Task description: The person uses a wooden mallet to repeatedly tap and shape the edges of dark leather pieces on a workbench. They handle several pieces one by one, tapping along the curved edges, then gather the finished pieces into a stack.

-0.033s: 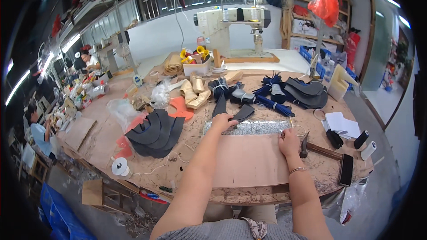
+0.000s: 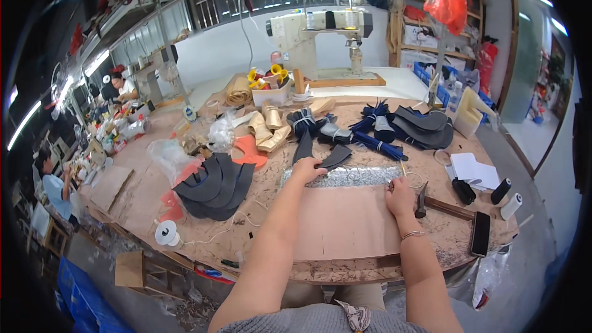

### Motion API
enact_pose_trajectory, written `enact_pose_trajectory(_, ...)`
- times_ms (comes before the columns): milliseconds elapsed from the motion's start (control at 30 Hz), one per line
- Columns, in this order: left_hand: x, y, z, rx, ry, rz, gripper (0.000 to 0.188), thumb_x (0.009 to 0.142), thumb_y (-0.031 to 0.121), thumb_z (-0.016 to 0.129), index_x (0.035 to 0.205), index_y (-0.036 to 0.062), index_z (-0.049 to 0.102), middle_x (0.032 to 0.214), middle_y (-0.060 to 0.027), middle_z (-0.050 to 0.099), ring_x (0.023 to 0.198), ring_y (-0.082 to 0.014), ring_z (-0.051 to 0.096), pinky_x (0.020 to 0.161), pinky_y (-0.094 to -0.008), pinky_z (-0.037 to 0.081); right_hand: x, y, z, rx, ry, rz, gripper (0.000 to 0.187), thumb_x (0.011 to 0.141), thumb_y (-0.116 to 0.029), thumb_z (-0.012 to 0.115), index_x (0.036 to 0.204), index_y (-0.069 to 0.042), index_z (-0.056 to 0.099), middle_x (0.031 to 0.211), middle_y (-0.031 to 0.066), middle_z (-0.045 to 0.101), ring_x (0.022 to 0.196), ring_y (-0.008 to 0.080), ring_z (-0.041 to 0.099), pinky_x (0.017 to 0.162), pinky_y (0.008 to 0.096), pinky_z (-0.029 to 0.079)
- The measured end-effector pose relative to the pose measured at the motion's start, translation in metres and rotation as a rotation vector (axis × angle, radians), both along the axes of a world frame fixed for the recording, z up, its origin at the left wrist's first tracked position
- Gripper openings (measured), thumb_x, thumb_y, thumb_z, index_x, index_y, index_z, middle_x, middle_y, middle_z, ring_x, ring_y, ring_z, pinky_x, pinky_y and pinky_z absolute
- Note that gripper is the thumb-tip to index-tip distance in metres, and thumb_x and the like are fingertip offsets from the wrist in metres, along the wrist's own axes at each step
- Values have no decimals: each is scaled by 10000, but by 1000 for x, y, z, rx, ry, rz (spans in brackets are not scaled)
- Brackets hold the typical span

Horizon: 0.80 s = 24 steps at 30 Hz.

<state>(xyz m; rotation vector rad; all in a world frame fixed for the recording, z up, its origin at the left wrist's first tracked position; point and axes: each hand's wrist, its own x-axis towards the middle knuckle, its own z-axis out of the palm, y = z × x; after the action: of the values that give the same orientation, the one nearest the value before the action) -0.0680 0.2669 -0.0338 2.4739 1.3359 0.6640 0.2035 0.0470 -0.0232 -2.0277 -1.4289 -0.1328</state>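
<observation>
My left hand (image 2: 306, 170) rests at the left end of a grey speckled strip (image 2: 357, 176), its fingers stretched out and lying low. Just beyond the fingertips is a curved dark grey cut piece (image 2: 336, 157), and whether they touch it I cannot tell. My right hand (image 2: 400, 195) has its fingers closed at the strip's right end; what they hold, if anything, is hidden. Between my forearms a smooth tan board (image 2: 348, 222) lies in front of the strip. To the right of my right hand is a hammer (image 2: 447, 208), its head toward my wrist.
Left lies a fan of dark grey pieces (image 2: 216, 186) beside a white spool (image 2: 166, 232). Behind are blue-banded bundles (image 2: 377, 147) and tan pieces (image 2: 269, 129). A phone (image 2: 480, 234) and thread spools (image 2: 511, 206) sit right. A sewing machine (image 2: 296, 43) stands at the back.
</observation>
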Motion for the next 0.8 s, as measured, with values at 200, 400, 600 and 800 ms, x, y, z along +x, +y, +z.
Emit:
enact_pose_trajectory(200, 16, -8, 18, -41, -339, 386, 337, 829, 335, 723, 1127, 178, 744, 1022, -113, 735, 971, -288, 693, 881, -387, 515, 1, 2, -4, 0, 33, 5, 235, 815, -218, 701, 997, -75, 657, 1048, 120, 606, 929, 345, 640, 788, 460, 533)
enact_pose_trajectory(400, 2, -76, 79, 535, -562, 43, 223, 941, 172, 598, 1125, 168, 723, 1106, -47, 716, 1098, -284, 651, 973, -443, 436, 2, -1, 1, -22, 56, -19, 258, 809, -213, 704, 1023, -76, 657, 1064, 115, 609, 972, 338, 636, 815, 457, 531)
enact_pose_trajectory(600, -78, -216, 16, 102, 57, -364, 393, 871, 49, 563, 1205, 216, 684, 1317, 8, 636, 1334, -277, 497, 1133, -557, 237, 2, 4, -13, 32, 1, -5, 351, 828, -237, 691, 1140, -84, 643, 1123, 114, 605, 1062, 331, 601, 877, 447, 504)
enact_pose_trajectory(800, -104, -285, 28, 174, -167, -285, 425, 805, 15, 608, 1200, 151, 688, 1334, -36, 620, 1328, -298, 494, 1122, -521, 311, 1, -2, -15, 35, -180, -103, 406, 833, -303, 695, 1200, -139, 642, 1208, 70, 608, 1153, 275, 551, 956, 500, 397)
